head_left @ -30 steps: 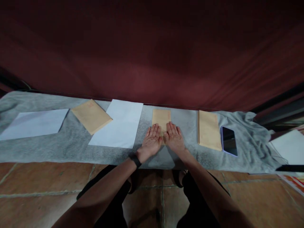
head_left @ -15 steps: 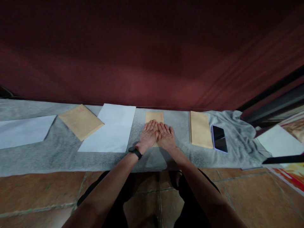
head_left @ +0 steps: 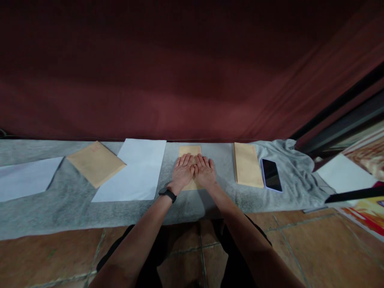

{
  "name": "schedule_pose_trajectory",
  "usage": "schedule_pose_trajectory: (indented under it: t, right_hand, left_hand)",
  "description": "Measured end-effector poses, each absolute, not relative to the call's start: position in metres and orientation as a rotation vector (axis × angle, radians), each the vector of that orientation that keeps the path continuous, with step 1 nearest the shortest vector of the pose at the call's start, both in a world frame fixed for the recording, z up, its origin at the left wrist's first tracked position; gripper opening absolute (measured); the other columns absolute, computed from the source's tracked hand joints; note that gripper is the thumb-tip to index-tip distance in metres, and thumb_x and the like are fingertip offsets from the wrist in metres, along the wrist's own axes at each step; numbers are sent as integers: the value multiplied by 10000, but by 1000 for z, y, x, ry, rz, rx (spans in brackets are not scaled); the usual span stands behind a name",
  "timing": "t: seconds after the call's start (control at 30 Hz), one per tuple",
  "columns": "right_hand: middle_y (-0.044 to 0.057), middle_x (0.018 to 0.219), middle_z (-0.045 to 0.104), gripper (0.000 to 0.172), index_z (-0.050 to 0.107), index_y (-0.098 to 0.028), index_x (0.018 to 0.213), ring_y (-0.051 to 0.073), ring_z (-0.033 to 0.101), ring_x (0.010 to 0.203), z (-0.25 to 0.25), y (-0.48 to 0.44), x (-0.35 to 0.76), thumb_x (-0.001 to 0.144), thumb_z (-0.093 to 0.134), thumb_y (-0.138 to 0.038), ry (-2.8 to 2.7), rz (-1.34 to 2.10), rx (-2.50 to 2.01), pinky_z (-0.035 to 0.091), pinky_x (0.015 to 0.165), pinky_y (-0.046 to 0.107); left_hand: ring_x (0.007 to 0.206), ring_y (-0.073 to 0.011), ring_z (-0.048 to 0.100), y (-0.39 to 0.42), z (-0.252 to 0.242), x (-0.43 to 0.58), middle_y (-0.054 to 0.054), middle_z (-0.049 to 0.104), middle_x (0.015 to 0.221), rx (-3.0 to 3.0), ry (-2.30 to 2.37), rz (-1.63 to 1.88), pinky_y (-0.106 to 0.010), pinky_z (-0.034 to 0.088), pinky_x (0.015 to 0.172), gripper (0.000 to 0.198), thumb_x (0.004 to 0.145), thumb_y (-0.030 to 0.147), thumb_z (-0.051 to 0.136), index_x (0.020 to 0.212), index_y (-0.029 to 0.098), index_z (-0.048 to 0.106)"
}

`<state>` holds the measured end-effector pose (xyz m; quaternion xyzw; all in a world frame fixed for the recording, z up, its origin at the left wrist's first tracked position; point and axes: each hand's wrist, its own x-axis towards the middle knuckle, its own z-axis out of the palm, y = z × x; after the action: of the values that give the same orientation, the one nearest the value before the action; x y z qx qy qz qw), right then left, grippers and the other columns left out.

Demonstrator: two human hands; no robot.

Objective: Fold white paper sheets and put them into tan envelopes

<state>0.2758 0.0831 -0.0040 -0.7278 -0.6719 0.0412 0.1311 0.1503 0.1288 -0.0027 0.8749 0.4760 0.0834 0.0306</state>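
A tan paper envelope (head_left: 190, 150) with small red print lies flat in front of me on the grey cloth. My left hand (head_left: 182, 171), with a dark band at its wrist, presses palm down on the envelope's left part. Beside it, my right hand (head_left: 205, 171) rests palm down on the right part, the thumbs touching or nearly so. The fingers of both hands are stretched out, and neither hand grips anything. Much of the envelope's middle is hidden under them.
To the left, another tan envelope (head_left: 96, 163) overlaps a white paper sheet (head_left: 141, 170); more white paper (head_left: 27, 178) lies farther left. On the right are a stack of tan envelopes (head_left: 248, 165) and a phone (head_left: 271, 175). A dark red panel (head_left: 192, 88) rises behind the grey cloth (head_left: 225, 196).
The camera view has shifted slightly, so the things on the cloth appear a little farther left and lower. Both hands stay flat on the envelope.
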Motion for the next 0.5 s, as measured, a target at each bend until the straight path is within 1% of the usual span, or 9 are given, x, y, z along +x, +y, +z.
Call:
schedule_pose_trajectory:
  t: [0.23,0.5]
  right_hand:
    - [65,1647,335,542,371,-189,1569,296,313,1502,-4,78,273,1070,231,-347,-1940,116,-2131,150,1228,529]
    - [56,1651,324,541,371,-197,1571,303,297,1511,-2,71,272,1061,254,-337,-1957,141,-2129,166,1226,531]
  left_hand:
    - [1536,-233,270,127,-6,146,-80,388,1620,2749,1438,280,-446,202,1263,588,989,257,300,1559,146,393]
    - [1526,-213,295,126,-3,140,-64,387,1620,2792,1359,244,-442,220,1253,578,1000,252,273,1559,165,392]
